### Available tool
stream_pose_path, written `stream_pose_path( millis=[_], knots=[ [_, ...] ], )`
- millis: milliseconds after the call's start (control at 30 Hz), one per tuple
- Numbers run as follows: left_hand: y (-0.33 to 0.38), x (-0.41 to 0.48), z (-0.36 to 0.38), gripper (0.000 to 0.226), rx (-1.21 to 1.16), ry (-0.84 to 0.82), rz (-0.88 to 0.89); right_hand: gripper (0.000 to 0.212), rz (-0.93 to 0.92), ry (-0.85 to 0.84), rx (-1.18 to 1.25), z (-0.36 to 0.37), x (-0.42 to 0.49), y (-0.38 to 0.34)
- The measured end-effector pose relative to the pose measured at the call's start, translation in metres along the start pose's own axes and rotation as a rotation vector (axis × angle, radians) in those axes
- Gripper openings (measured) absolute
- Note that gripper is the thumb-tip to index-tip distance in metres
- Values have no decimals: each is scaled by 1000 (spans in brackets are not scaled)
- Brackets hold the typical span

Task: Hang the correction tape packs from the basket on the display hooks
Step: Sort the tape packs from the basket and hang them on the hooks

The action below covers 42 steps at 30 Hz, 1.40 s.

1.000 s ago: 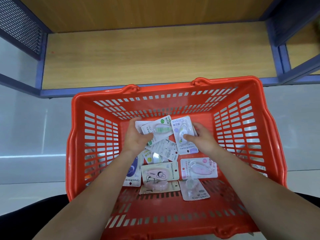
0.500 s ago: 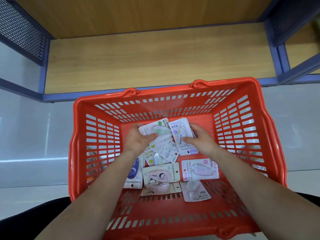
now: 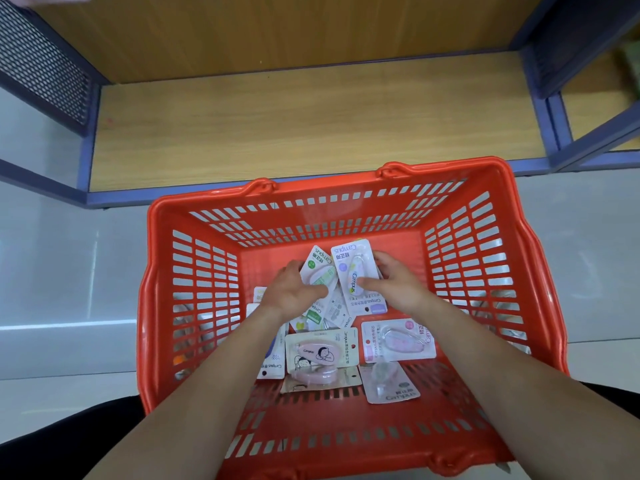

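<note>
Inside the red basket [image 3: 151,271], toward its far wall, the left hand [image 3: 294,293] pinches a green correction tape pack [image 3: 317,270], thumb curled across its front. Just beside it, the right hand [image 3: 394,285] grips a purple Campus correction tape pack [image 3: 355,271] between thumb and fingers, tilted upright. More packs lie flat on the basket floor, among them a pink cartoon pack [image 3: 322,351]. A wooden shelf [image 3: 311,133] sits beyond the basket.

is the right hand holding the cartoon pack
No, the right hand grips a purple-dotted Campus pack; the cartoon pack lies loose on the basket floor.
</note>
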<state>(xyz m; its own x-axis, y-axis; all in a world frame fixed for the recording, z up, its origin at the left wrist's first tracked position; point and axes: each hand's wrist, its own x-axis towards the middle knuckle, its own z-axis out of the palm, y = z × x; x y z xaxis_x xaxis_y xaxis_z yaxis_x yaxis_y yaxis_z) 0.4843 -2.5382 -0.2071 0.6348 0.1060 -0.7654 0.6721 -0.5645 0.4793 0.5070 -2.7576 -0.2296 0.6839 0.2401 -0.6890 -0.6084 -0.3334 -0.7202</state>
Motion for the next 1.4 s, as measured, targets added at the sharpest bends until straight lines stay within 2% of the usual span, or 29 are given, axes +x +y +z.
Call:
stream_pose_path(
  millis=[67,200,333,400,467,567,700,833,933,1067,1133,1200,1267,1400],
  knots=[
    [-2,1,5,74,46,30,6,45,1,0,23,1,2,3],
    [-14,3,11,58,79,111,79,48,4,-1,51,0,5,9],
    [-20,3,6,56,-128,97,38,57,24,-4,109,-4,3,8],
    [-22,1,3,55,-151,76,31,55,9,4,118,-8,-1,3],
    [-25,-2,-1,45,-181,94,37,51,10,50,95,-13,-5,-1],
    [-23,-12,-7,31,-389,133,-8,46,17,93,34,-20,-10,-4],
    [-15,-29,-22,30,-573,107,18,46,-35,52,-64,-23,-19,-10],
    [-9,-36,-27,44,-501,-92,95,47,-51,-27,-150,-18,-25,-19],
    [-7,-30,-22,45,-465,-103,86,45,-58,-27,-143,-15,-25,-23],
    [-7,-22,-15,63,-491,-158,79,68,-33,-62,-153,-9,-18,-18],
    [-10,-16,-11,60,-487,-181,74,72,-8,-77,-144,-7,-15,-12],
    [-14,-10,-8,51,-487,-155,53,65,4,-98,-129,-6,-13,-7],
    [-18,-6,-6,48,-455,-111,22,68,14,-84,-117,-4,-12,-2],
    [-24,-1,-2,47,-462,-67,-15,53,26,21,-36,-3,-9,0]
  ],
)
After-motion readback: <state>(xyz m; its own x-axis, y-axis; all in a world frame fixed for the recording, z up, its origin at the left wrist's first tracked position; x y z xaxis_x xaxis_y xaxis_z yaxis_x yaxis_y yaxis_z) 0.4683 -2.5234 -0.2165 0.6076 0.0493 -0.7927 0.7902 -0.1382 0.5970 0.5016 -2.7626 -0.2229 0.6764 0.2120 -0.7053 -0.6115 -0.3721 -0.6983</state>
